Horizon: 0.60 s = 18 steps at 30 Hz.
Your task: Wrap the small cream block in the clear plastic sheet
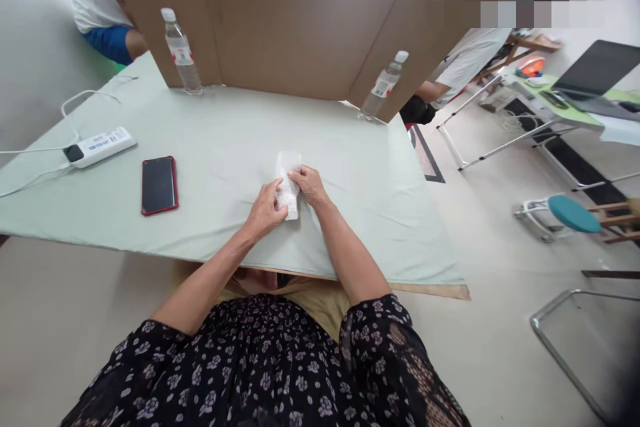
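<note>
A small whitish, translucent packet (288,203), perhaps plastic or bubble wrap, is between my hands over the pale green tablecloth (225,140). My left hand (266,209) grips its lower left side, with the thumb near the bottom end and the fingers curled at the left edge. On the upper right, my right hand (309,185) pinches the packet between thumb and fingers. Its upper part looks thin and loose; the lower part is bulkier. What is inside cannot be made out.
A phone (159,185) with a red edge and a white power bank (101,147) with cables lie to the left. Two water bottles, left (183,57) and right (383,88), stand before a cardboard partition (295,20). People sit beyond it. A teal stool (573,213) is at right.
</note>
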Available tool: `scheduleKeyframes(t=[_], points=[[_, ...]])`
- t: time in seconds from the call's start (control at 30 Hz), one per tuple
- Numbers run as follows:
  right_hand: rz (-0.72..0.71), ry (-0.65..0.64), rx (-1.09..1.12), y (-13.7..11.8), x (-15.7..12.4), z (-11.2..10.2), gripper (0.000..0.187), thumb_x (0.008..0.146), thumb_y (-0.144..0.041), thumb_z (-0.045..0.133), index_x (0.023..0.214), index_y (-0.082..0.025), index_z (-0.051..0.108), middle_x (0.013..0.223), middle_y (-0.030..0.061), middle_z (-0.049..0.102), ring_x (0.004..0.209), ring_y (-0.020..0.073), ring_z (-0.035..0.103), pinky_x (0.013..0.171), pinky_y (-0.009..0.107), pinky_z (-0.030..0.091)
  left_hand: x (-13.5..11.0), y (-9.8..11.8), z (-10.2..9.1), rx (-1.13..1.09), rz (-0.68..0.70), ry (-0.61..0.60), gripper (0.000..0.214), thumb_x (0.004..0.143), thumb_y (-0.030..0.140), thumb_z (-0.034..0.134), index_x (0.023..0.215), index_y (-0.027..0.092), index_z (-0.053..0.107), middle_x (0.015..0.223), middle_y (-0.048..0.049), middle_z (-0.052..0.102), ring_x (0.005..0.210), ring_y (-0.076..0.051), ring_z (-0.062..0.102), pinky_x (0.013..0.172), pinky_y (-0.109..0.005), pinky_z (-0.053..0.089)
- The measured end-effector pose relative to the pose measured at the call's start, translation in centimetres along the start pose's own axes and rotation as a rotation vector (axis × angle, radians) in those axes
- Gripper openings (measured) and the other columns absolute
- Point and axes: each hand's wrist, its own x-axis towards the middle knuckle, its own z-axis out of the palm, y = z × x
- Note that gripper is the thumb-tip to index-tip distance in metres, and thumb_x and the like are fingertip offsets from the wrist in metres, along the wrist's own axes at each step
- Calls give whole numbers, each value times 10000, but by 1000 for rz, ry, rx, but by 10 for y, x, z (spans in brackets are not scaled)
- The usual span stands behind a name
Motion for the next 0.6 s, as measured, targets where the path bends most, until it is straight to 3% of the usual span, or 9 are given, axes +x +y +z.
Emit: scheduleKeyframes(t=[0.1, 0.27, 0.4, 0.5, 0.6], points=[[-7, 0, 29, 6, 2, 2, 273, 642, -403, 717, 669, -199, 537, 593, -70, 513, 591, 89, 433, 545, 212, 349, 1, 0, 0, 18, 36, -10, 697, 744, 143, 610, 1430, 172, 486, 1204, -99, 560, 777, -143, 540, 880, -354, 537], [45, -73, 60, 7, 5, -1, 367, 541, -439, 809, 696, -184, 596, 629, -37, 602, 613, 117, 510, 566, 230, 395, 2, -1, 5, 67, 94, -52, 443, 771, 122, 579, 1201, 180, 668, 1202, -99, 536, 910, -182, 585, 941, -360, 527], [66, -89, 106, 8, 6, 0, 440, 478, -471, 831, 729, -174, 625, 650, -13, 644, 625, 143, 561, 590, 262, 448, 1, -4, 9, 81, 115, -22, 501, 762, 108, 588, 1250, 205, 649, 1195, -89, 534, 1004, -201, 601, 976, -363, 525], [51, -37, 144, 9, 7, 4, 436, 482, -471, 815, 737, -185, 608, 639, -27, 634, 611, 131, 556, 606, 265, 458, 2, -5, 9, 105, 145, -6, 423, 767, 104, 589, 1164, 202, 698, 1176, -89, 544, 1093, -219, 595, 1004, -360, 514], [32, -24, 173, 7, 4, 8, 416, 501, -464, 808, 739, -188, 609, 644, -27, 638, 613, 131, 563, 623, 270, 475, 4, -4, 6, 106, 130, -42, 347, 771, 116, 596, 1081, 188, 732, 1117, -85, 572, 1003, -205, 614, 958, -354, 536]])
